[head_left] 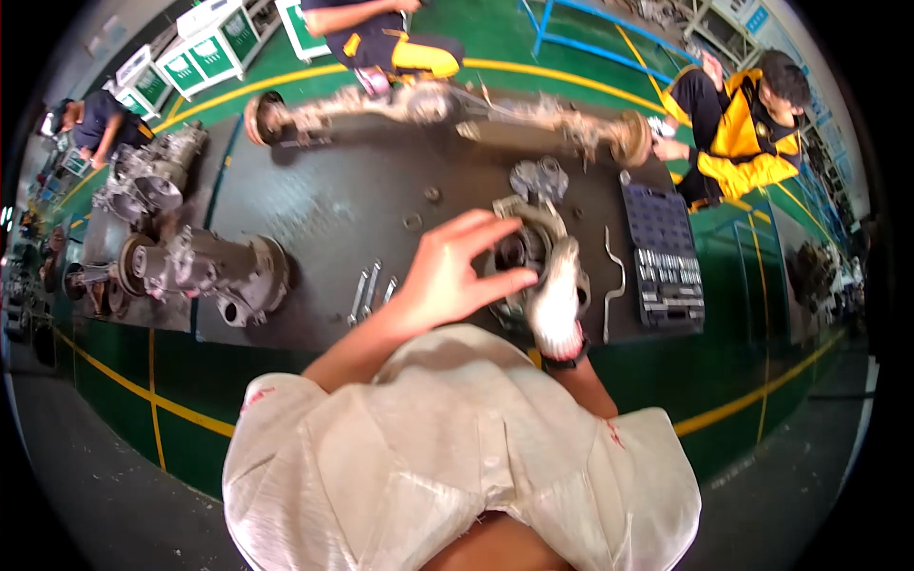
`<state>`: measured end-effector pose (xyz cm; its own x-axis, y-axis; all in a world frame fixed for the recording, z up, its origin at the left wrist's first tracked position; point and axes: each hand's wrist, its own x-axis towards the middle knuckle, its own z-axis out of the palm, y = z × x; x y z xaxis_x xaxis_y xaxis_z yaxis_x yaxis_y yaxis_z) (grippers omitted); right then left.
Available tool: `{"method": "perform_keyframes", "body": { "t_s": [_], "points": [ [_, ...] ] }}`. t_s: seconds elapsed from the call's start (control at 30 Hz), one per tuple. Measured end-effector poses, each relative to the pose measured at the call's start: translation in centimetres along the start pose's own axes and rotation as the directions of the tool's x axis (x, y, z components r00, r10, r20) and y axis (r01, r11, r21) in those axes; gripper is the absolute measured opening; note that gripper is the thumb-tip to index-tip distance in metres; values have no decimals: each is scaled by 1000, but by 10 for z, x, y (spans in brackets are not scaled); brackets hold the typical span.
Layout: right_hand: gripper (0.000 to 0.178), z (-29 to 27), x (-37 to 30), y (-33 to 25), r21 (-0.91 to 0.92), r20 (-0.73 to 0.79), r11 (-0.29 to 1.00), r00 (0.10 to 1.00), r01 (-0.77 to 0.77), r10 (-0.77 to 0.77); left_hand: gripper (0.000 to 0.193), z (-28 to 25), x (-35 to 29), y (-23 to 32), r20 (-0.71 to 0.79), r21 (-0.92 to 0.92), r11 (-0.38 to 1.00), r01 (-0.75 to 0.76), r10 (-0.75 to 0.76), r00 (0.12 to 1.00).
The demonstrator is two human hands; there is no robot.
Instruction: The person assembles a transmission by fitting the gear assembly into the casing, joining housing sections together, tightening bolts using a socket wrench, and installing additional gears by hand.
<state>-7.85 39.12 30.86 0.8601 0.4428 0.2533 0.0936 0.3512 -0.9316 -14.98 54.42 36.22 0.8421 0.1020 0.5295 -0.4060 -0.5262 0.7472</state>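
My bare left hand (pixel 455 271) reaches over the left side of a round metal housing (pixel 519 249), its thumb and fingers spread apart with nothing between them. The fingertips are close to the housing's opening; whether they touch it I cannot tell. My right hand (pixel 555 303), in a white knit glove, is closed on the housing's right side, fingers bunched along the rim. A dark band circles that wrist. The hands cover part of the housing. Just beyond it lies a lobed grey metal part (pixel 539 179).
A long rusty axle (pixel 428 107) spans the table's far side. Gearbox casings (pixel 205 271) stand at left, near several wrenches (pixel 364 293). To the right are a bent metal bar (pixel 613 276) and an open socket set case (pixel 666 257). A person (pixel 743 133) crouches at the axle's right end.
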Motion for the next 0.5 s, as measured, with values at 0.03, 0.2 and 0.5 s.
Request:
{"method": "perform_keyframes", "body": {
  "t_s": [0.03,0.2,0.5],
  "points": [
    [55,-2,-1,0,15,16,1000,1000,25,-25,54,2,-2,2,-8,0,1000,28,-28,1000],
    [64,-1,-6,-10,2,48,992,991,126,-126,56,10,-7,14,-57,-17,998,63,-64,996],
    [66,1,-9,-16,-117,72,980,985,162,-155,59,10,-8,11,-15,-39,995,-95,95,995]
  ]
}}
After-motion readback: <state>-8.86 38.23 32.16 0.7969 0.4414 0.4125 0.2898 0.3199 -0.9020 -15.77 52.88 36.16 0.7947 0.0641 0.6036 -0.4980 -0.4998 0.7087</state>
